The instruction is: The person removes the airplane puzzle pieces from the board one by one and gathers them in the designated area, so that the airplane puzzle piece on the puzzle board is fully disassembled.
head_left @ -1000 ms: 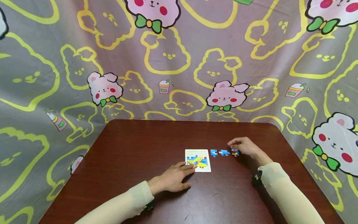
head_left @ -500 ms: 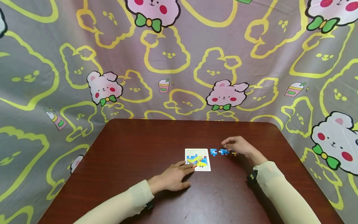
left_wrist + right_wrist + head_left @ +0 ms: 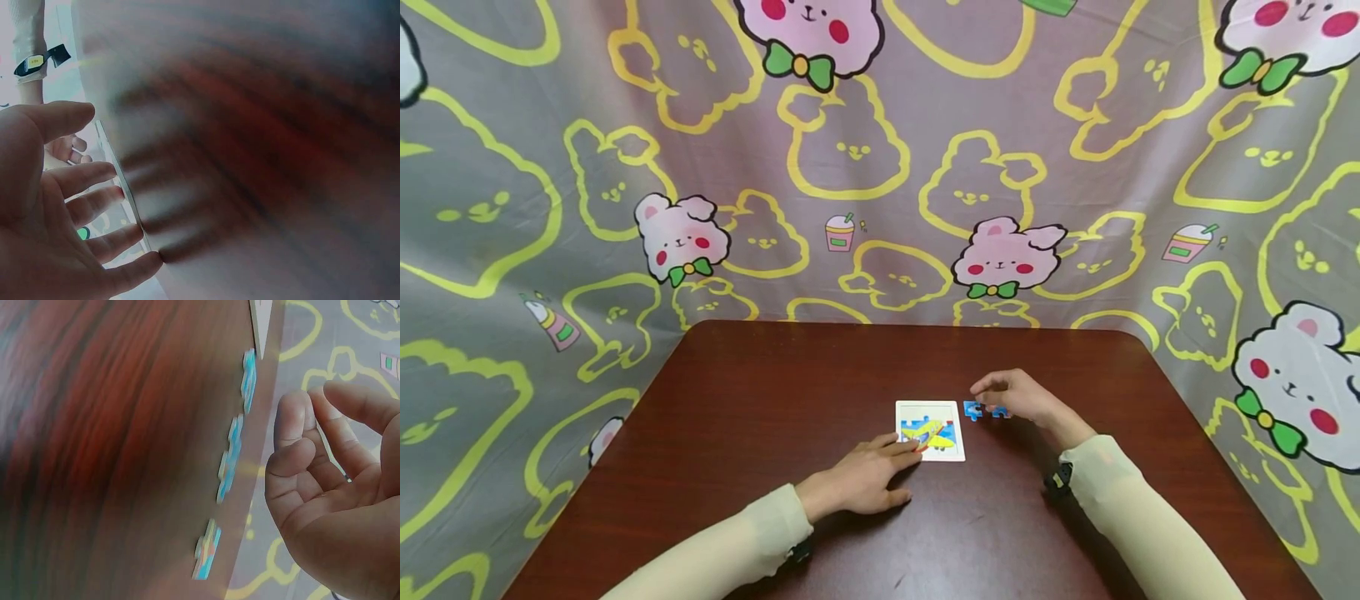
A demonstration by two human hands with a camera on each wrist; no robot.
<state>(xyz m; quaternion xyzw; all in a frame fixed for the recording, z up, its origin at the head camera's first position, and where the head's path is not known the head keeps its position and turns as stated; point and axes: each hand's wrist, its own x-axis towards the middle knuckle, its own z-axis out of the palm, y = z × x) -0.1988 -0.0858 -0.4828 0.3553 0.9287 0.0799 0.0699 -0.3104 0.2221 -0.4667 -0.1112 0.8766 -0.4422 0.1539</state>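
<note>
My left hand (image 3: 868, 475) lies with its fingers spread, fingertips resting on the lower left of a white square jigsaw tray (image 3: 928, 406). A yellow airplane picture (image 3: 934, 433) fills its lower part; the upper part is plain white. In the left wrist view the fingertips of my left hand (image 3: 81, 219) meet the tray's edge. My right hand (image 3: 1018, 397) hovers over loose jigsaw pieces, fingers loosely bent and nothing between them. In the right wrist view a blue piece (image 3: 249, 381), another blue piece (image 3: 230, 459) and a yellow-and-blue piece (image 3: 207, 550) lie in a row; my hand hides the last in the head view.
A dark reddish-brown table (image 3: 790, 375) carries the tray and pieces. Behind it and along both sides hangs a grey curtain (image 3: 910, 217) printed with cartoon bears and rabbits. Each wrist wears a black strapped device, such as the one on the right wrist (image 3: 1058, 479).
My right hand has moved left along the row of pieces, from above the yellow-and-blue one toward the piece nearest the tray. My left hand has stayed on the tray.
</note>
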